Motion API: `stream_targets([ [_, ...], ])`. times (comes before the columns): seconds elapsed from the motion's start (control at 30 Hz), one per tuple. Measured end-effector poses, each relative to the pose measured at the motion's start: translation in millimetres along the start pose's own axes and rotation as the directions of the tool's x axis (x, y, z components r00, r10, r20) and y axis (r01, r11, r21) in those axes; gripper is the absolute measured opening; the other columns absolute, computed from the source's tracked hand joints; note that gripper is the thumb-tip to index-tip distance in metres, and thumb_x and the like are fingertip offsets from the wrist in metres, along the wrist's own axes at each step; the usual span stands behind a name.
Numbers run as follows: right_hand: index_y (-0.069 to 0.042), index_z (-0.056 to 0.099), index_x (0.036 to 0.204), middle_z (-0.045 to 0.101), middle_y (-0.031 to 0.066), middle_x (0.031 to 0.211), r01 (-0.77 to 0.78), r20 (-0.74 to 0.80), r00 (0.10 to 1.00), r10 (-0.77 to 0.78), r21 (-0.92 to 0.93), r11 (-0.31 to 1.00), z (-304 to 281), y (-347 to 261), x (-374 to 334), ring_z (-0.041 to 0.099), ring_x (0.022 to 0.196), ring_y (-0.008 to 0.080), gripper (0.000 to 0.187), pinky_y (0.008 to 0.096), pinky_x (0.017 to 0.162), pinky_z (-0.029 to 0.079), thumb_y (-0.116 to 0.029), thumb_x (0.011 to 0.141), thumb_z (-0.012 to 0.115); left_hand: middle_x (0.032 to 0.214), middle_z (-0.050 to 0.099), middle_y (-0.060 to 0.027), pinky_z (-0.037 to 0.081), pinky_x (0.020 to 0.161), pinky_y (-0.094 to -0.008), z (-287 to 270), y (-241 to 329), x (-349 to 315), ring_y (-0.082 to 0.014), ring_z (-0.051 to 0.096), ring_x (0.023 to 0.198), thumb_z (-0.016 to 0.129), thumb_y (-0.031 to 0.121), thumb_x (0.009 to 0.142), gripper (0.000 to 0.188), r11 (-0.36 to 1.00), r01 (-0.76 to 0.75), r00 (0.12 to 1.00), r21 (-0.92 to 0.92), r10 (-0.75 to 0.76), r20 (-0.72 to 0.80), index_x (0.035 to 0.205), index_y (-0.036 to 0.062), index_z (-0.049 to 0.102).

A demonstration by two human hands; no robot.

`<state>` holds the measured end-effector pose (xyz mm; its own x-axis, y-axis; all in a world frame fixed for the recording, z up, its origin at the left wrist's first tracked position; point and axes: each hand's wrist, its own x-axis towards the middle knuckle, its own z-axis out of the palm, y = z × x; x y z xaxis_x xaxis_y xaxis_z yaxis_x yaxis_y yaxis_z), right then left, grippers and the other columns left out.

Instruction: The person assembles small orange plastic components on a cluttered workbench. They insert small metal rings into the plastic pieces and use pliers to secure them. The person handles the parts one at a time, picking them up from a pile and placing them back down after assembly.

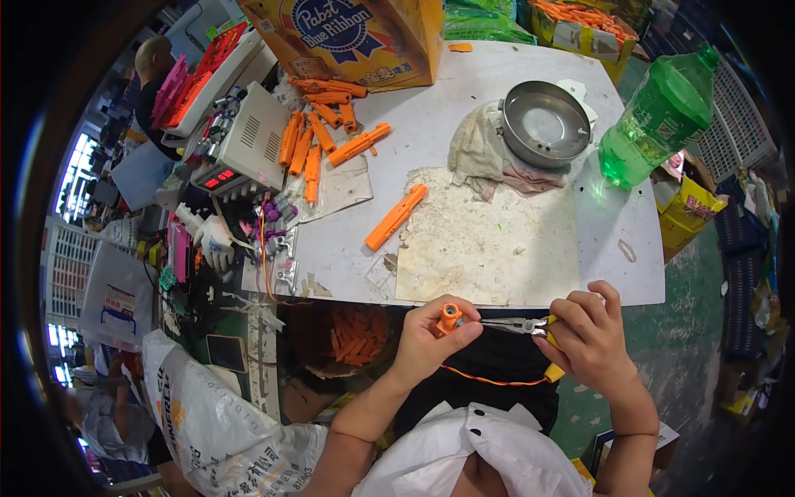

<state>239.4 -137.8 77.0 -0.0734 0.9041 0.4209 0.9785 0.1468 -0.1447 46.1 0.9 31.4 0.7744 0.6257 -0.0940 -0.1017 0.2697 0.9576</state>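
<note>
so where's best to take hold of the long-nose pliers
Probably round the yellow handles of the long-nose pliers, coming from the right, as the right hand does: the slim metal nose points left, toward the orange plastic piece in the left hand.

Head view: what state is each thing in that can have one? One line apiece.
Left hand: closed on an orange part.
Right hand: closed around the pliers.
Pliers: held, tips toward the orange part; whether open is unclear.
Green bottle: capped, standing.
Metal pan: upright, partly on the cloth.
Cloth: crumpled.
Loose orange piece: lying on the table.
Boxy instrument: display lit red.
</note>
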Motion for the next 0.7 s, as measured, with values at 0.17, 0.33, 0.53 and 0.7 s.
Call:
stream_targets([
  [0.17, -0.007, 0.060, 0.074, 0.055, 0.0027, 0.096, 0.004, -0.013, 1.000, -0.004, -0.033, 0.999, -0.2, -1.5, -0.8, 0.053, 0.089, 0.0198, 0.022, 0.0452, 0.088, 0.037, -0.021, 0.066, 0.075, 0.068, 0.053, 0.0036, 0.036, 0.053, -0.0177, -2.7, -2.2, -0.3, -0.0024, 0.044, 0.058, 0.066, 0.011, 0.084, 0.011, 0.989, 0.117, 0.993, -0.086, -0.118, 0.001, 0.090, 0.0023, 0.063],
  [0.33, -0.007, 0.060, 0.073, 0.055, 0.0030, 0.094, -0.033, -0.011, 0.999, 0.034, 0.065, 0.997, 2.7, 1.0, 2.0, 0.052, 0.088, 0.0201, 0.021, 0.0446, 0.087, 0.037, -0.021, 0.068, 0.074, 0.064, 0.053, -0.0032, 0.040, 0.053, -0.0251, -3.3, -5.6, 1.7, -0.0096, 0.047, 0.054, 0.065, 0.009, 0.082, 0.012, 0.958, 0.145, 0.989, -0.246, -0.149, 0.005, 0.085, -0.0005, 0.059],
  [0.53, -0.006, 0.060, 0.072, 0.055, 0.0032, 0.092, -0.036, -0.027, 0.999, 0.038, 0.067, 0.997, 8.5, 0.3, 2.0, 0.052, 0.087, 0.0202, 0.021, 0.0444, 0.087, 0.037, -0.021, 0.069, 0.074, 0.065, 0.054, -0.0036, 0.040, 0.053, -0.0252, 1.4, -4.9, 4.1, -0.0095, 0.048, 0.054, 0.066, 0.010, 0.082, 0.014, 0.942, 0.173, 0.983, -0.287, -0.181, -0.003, 0.087, -0.0002, 0.059],
  [0.7, -0.007, 0.059, 0.073, 0.054, 0.0032, 0.092, -0.025, -0.017, 1.000, 0.026, 0.042, 0.999, 8.7, -0.1, 4.4, 0.052, 0.087, 0.0202, 0.021, 0.0447, 0.087, 0.038, -0.021, 0.068, 0.074, 0.065, 0.054, -0.0036, 0.041, 0.053, -0.0249, -0.2, -4.5, 2.5, -0.0097, 0.049, 0.055, 0.066, 0.010, 0.082, 0.014, 0.944, 0.171, 0.983, -0.283, -0.182, -0.013, 0.088, -0.0006, 0.059],
])
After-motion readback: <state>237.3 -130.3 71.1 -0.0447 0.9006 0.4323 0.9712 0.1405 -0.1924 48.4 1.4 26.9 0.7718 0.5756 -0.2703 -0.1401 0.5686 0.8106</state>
